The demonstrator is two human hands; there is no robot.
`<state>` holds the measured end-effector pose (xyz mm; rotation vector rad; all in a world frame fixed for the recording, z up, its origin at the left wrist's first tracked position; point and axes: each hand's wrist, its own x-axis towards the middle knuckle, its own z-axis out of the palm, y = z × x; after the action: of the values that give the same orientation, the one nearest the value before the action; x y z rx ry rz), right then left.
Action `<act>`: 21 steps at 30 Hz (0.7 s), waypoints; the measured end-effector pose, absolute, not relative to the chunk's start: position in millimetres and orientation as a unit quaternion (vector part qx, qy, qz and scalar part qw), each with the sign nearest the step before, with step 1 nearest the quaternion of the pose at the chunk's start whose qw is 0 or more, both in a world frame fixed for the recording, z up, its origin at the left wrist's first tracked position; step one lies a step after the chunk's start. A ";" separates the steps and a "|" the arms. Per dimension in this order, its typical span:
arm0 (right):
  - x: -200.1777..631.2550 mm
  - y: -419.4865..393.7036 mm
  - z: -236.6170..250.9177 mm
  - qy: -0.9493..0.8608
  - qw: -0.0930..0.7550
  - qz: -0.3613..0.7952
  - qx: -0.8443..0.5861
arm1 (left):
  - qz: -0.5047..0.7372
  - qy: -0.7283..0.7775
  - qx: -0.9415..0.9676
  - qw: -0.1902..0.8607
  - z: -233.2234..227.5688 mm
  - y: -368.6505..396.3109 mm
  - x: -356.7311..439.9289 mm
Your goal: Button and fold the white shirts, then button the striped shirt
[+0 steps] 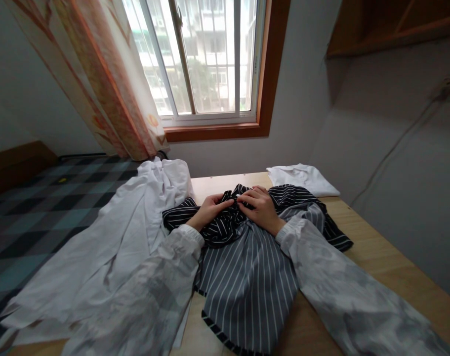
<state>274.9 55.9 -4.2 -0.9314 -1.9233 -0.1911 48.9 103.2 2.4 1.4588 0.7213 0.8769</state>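
Observation:
A grey and black striped garment [247, 277] lies spread on the wooden table [376, 252] in front of me. Its upper part is bunched into dark folds. My left hand [210, 210] pinches those folds from the left. My right hand [260, 207] grips the same bunched fabric from the right, fingertips nearly meeting the left ones. Both my arms wear pale, crinkled sleeves.
A large white garment [124, 237] lies spread at the left, over the table's edge. A folded white cloth [302, 179] sits at the far right of the table. A checkered bed [43, 207] stands left; a window and curtain are behind.

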 end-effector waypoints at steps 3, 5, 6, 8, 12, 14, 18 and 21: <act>275.1 55.4 -4.2 -0.796 0.464 -0.077 -0.381 | 0.370 0.311 0.610 0.627 1.2 104.7 48.0; 276.3 55.5 -5.3 -0.803 0.455 -0.077 -0.378 | 0.369 0.317 0.605 0.631 0.3 105.9 47.6; 277.1 55.7 -6.0 -0.808 0.449 -0.077 -0.373 | 0.369 0.320 0.608 0.626 -0.1 106.5 47.5; 278.7 56.0 -7.6 -0.820 0.439 -0.076 -0.359 | 0.369 0.327 0.629 0.600 -0.5 107.6 47.5; 280.0 56.7 -9.7 -0.824 0.441 -0.073 -0.348 | 0.372 0.342 0.676 0.537 0.3 107.9 48.1; 279.9 57.5 -10.3 -0.822 0.443 -0.064 -0.352 | 0.373 0.343 0.689 0.518 1.0 106.7 49.0; 278.8 60.1 -10.9 -0.818 0.452 -0.052 -0.353 | 0.383 0.341 0.706 0.488 2.2 102.8 52.1; 277.3 61.9 -11.4 -0.807 0.461 -0.043 -0.367 | 0.409 0.338 0.712 0.460 3.0 100.9 53.8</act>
<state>277.3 61.9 -11.4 -0.9016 -1.9850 -0.1052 53.8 100.9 3.0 1.7534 0.8331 1.0057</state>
